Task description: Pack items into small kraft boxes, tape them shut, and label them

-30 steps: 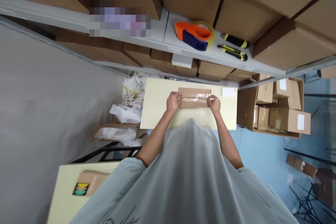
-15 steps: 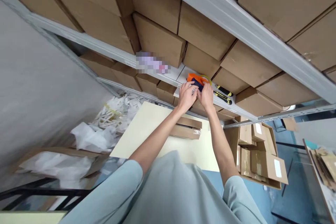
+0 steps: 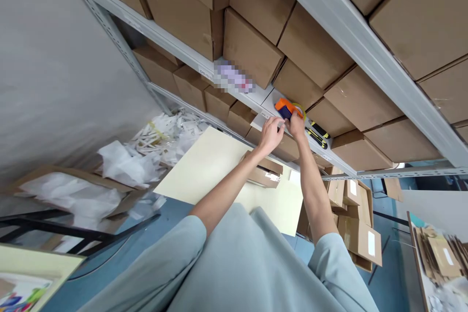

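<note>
An orange and dark blue tape dispenser (image 3: 283, 106) is at the front of the metal shelf, with a yellow ring-shaped roll (image 3: 299, 108) beside it. My right hand (image 3: 295, 125) is closed on the dispenser's near side; its fingertips are partly hidden. Just left of it, at the shelf's front edge, my left hand (image 3: 271, 134) has its fingers curled and pinched together. Whatever is between those fingers is too small to make out. A white label card (image 3: 259, 121) hangs at the shelf edge by the left hand. Two black-and-yellow utility knives (image 3: 316, 138) lie right of my right hand.
Cardboard boxes (image 3: 252, 48) fill the shelves. Below my arms, a pale tabletop (image 3: 204, 165) carries a small brown carton (image 3: 263, 175). White packing scraps (image 3: 171, 131) are heaped at left. An open box of cartons (image 3: 360, 224) stands on the right, and a black metal frame (image 3: 95, 236) at lower left.
My hands were together at the tape dispenser; my left hand has drawn slightly away from it toward the shelf edge, while my right hand stays on it. The camera view has turned.
</note>
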The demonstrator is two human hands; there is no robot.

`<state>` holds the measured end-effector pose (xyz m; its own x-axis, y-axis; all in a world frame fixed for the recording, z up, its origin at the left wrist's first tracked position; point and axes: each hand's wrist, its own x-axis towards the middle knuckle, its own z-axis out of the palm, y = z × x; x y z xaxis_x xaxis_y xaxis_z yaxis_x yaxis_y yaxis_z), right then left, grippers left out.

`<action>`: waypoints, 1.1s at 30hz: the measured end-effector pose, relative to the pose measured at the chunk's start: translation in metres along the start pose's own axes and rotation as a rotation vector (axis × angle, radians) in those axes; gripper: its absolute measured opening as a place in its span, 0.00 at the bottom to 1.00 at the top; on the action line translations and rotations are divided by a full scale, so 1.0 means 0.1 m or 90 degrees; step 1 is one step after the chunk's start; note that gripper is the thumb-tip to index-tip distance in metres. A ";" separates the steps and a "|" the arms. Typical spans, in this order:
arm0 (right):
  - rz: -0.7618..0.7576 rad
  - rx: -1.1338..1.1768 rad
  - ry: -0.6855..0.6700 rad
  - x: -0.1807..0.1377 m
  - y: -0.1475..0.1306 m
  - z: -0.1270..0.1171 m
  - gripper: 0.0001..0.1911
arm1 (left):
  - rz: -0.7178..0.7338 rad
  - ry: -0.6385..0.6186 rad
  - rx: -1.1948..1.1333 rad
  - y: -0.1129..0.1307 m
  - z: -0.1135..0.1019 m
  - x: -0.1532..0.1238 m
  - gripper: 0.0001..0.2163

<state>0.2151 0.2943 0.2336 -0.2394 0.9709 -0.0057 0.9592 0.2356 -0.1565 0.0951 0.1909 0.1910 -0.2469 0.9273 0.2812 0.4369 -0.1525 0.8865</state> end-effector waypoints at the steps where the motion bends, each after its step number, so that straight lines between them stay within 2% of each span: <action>1: -0.001 0.035 0.024 -0.11 0.00 0.01 0.32 | -0.013 0.000 -0.024 -0.04 -0.02 -0.08 0.12; 3: -0.001 0.138 0.075 -0.43 -0.02 0.08 0.30 | -0.039 -0.003 -0.083 -0.12 -0.10 -0.31 0.12; 5: 0.013 0.311 0.127 -0.87 -0.08 0.19 0.28 | -0.046 -0.019 -0.139 -0.19 -0.20 -0.60 0.11; 9: 0.048 0.640 0.107 -1.78 -0.32 0.51 0.30 | -0.056 -0.062 -0.162 -0.27 -0.45 -1.22 0.07; 12: 0.111 0.763 0.084 -2.23 -0.52 0.69 0.32 | -0.057 -0.063 -0.159 -0.29 -0.65 -1.54 0.05; 15: 0.154 0.820 0.074 -2.47 -0.63 0.76 0.36 | -0.046 -0.071 -0.162 -0.29 -0.80 -1.71 0.08; 20: 0.151 0.838 0.050 -2.69 -0.62 0.73 0.37 | -0.029 -0.118 -0.159 -0.19 -0.99 -1.86 0.10; 25: 0.155 0.847 0.024 -2.78 -0.57 0.77 0.38 | -0.015 -0.145 -0.143 -0.11 -1.11 -1.92 0.11; 28: 0.139 0.817 0.025 -2.85 -0.57 0.78 0.36 | -0.040 -0.165 -0.141 -0.10 -1.22 -1.84 0.12; 33: 0.074 0.766 -0.009 -3.12 -0.50 0.72 0.34 | -0.083 -0.150 -0.204 0.04 -1.53 -1.47 0.21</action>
<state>0.2308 -0.0233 0.1726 -0.1701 0.9814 -0.0895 0.2232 -0.0501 -0.9735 0.0006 0.0013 0.2097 -0.0616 0.9930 0.1011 0.1148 -0.0936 0.9890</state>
